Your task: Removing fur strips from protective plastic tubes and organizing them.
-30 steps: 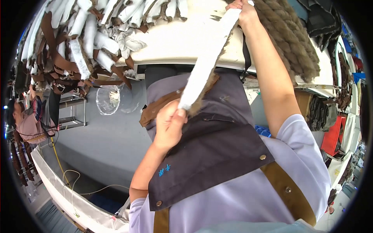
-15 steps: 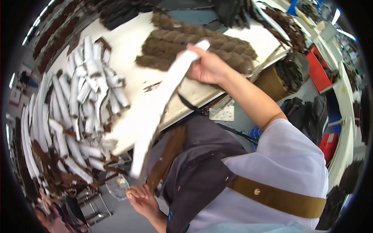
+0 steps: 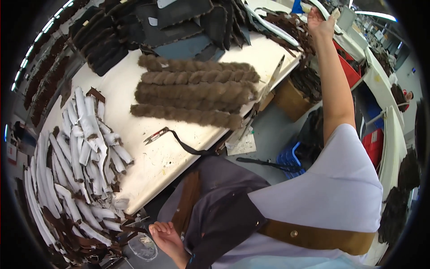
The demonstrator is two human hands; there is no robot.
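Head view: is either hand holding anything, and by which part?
The left hand holds nothing visible. A white strip shows by the right hand, but whether it is held, and where, cannot be told.

Head cam: looking dn/fwd fr. head ht.
Apron: showing v. close, btm.
Table: lying farther fwd-L.

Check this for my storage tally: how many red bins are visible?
2: an upper red bin beside the right forearm, a lower red bin beside the right sleeve; others may be hidden.
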